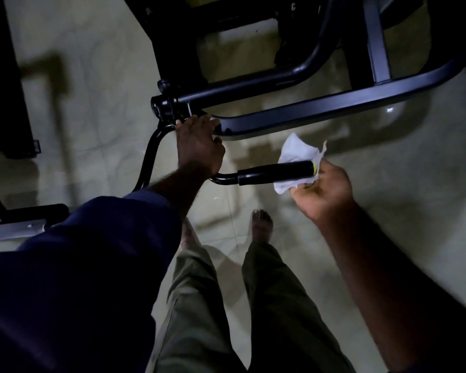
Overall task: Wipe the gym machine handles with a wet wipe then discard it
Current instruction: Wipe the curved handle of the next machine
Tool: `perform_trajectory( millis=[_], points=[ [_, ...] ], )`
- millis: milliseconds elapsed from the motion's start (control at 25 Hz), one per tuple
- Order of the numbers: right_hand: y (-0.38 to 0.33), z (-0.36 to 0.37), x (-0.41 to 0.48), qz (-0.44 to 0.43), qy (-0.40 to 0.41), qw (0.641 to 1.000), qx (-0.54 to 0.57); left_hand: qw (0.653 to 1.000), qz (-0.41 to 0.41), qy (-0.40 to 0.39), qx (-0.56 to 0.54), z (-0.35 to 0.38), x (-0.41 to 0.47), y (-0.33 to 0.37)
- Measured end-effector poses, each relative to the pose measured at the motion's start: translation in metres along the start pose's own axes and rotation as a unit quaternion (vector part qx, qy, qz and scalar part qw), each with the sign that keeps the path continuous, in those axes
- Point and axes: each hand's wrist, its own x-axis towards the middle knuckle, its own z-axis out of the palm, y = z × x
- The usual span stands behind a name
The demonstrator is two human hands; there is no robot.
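Observed from beside the machine, in dim light. The left grip (199,146), a bare hand seen from its back, is clamped round the bent black tube (148,160) just below the pivot bracket (167,109). Its fingers are curled over the tube and touch the underside of the machine frame (307,111).

The padded handle (275,172) runs level from beneath that hand out to the person's right. It ends in a cap with a yellow-green ring (314,168).

The right grip (323,192) is at that capped end with its palm turned upward, and its curled fingers pinch the wet wipe (296,154). The wipe is white and crumpled. It is folded over the outer end of the handle, part standing above it and part hanging below, and it touches both the padding and the fingers. The two grips are well apart, one at each end of the handle.

A dark blue sleeve (105,251) covers the left arm, and the right forearm is bare. Below are olive trousers (194,305) and a bare foot (261,224) on the pale floor (92,76).
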Motion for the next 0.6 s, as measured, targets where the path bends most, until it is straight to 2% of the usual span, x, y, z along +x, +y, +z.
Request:
perform_trajectory(
  millis=[40, 120, 160, 240, 360, 400, 440, 520, 600],
  points=[
    [0.006, -0.003, -0.011, 0.003, 0.004, 1.0, 0.027, 1.0, 0.001, 0.0, 0.001, -0.001, 0.0, 0.0],
    [0.034, 0.003, -0.031, -0.115, 0.031, 0.993, -0.006, 1.0, 0.003, 0.002, 0.008, 0.001, 0.001, -0.002],
    [0.05, 0.006, -0.036, -0.19, 0.051, 0.979, -0.058, 1.0, 0.002, 0.001, 0.01, 0.002, 0.002, -0.002],
    [0.064, 0.003, -0.026, -0.293, 0.079, 0.931, -0.201, 1.0, 0.002, -0.003, 0.001, 0.002, 0.001, -0.002],
    [0.038, 0.009, 0.004, -0.325, 0.154, 0.853, -0.378, 1.0, 0.001, -0.002, 0.006, 0.001, 0.001, -0.001],
    [0.034, 0.009, 0.004, -0.347, 0.157, 0.817, -0.434, 1.0, -0.001, -0.008, 0.009, 0.0, 0.001, -0.002],
    [0.036, 0.003, -0.003, -0.395, 0.146, 0.76, -0.494, 1.0, -0.001, -0.014, 0.009, -0.001, 0.0, -0.001],
    [0.055, -0.012, -0.031, -0.49, 0.067, 0.624, -0.605, 1.0, -0.005, -0.018, 0.005, -0.003, -0.001, 0.002],
    [0.059, -0.017, -0.055, -0.5, -0.023, 0.5, -0.707, 1.0, -0.008, -0.019, 0.006, -0.005, -0.002, 0.003]
  ],
)
